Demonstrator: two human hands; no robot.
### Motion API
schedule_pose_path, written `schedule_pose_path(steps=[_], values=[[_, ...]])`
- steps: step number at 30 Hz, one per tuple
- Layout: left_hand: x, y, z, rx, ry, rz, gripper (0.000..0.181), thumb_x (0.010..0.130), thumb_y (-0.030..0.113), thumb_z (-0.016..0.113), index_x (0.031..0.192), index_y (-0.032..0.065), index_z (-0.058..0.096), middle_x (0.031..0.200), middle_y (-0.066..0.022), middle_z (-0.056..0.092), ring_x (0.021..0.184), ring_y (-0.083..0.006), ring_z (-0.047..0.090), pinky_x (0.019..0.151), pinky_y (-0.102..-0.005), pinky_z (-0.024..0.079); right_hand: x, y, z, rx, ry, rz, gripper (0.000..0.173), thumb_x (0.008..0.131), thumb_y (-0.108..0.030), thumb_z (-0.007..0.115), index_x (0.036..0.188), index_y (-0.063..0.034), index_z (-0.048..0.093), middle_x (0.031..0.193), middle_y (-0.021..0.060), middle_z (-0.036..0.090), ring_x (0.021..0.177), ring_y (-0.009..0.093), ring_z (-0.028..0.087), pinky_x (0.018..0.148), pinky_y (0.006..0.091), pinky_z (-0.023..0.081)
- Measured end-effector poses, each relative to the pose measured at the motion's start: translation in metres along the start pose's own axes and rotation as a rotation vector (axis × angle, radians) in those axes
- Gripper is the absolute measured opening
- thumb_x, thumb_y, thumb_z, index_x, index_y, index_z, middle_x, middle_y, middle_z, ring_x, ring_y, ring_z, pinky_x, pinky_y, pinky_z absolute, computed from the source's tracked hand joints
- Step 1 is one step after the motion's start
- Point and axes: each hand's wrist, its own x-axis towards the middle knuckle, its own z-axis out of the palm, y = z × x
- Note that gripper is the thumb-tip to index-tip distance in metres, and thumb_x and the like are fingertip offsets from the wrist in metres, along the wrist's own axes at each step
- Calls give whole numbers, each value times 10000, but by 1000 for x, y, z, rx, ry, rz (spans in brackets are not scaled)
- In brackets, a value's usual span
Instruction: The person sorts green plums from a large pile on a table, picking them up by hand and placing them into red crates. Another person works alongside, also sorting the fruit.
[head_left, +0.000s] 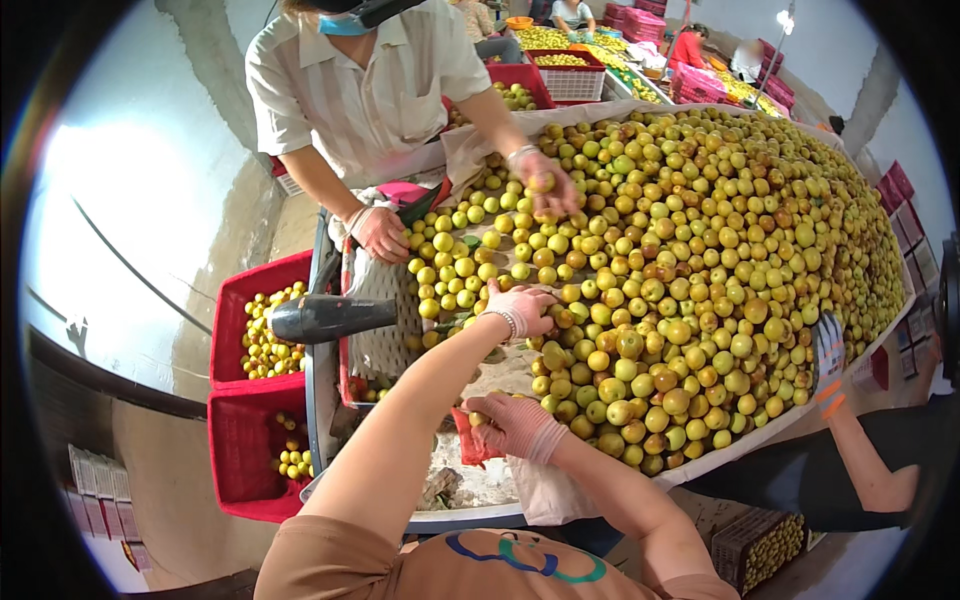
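A large heap of yellow-green, brown-blushed jujubes (675, 285) covers the cloth-lined sorting table before me. My left hand (521, 311), with a beaded bracelet at its wrist, reaches into the jujubes at the heap's near-left edge; its fingertips touch fruit, but whether they grip one is hidden. Closer to my body, my right hand (521, 427), in a thin glove, is curled around a jujube (478, 420) that shows partly under the fingers. Just below it hangs a piece of red mesh (474, 444). Left of my hands, a perforated pale chute (379, 300) slopes off the table's end.
A black hair-dryer-like blower (334, 319) juts over the chute. Two red bins (259, 405) with jujubes stand below the left end. Opposite, a masked co-worker (360, 97) handles fruit with gloved hands. Another person's gloved hand (829, 360) touches the heap at right.
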Motion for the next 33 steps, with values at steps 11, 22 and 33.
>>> schedule_pose_path(steps=[11, 22, 33], values=[[-102, -60, 47, 291, 144, 76, 505, 796, 500, 647, 1227, 237, 639, 1306, 23, 582, 1319, -231, 450, 1109, -698, 221, -4, -17, -15, 167, 255, -241, 390, 890, -251, 706, 1233, -99, 600, 1071, 142, 672, 919, 340, 679, 777, 387, 561], [-81, 20, 113, 42, 216, 790, 381, 792, 428, 628, 1157, 317, 615, 1461, 44, 412, 1424, -297, 276, 1003, -644, 356, 1, -17, -10, -19, 554, -458, 455, 788, -246, 715, 1210, -119, 603, 1078, 166, 661, 969, 428, 604, 899, 622, 409], [-85, -16, 82, 408, 386, 551, 262, 790, 410, 651, 1038, 329, 677, 1446, -9, 413, 1396, -314, 344, 1064, -746, 249, -9, -11, -15, 39, 406, -362, 383, 872, -239, 716, 1219, -121, 606, 1057, 116, 671, 863, 334, 679, 702, 397, 564]])
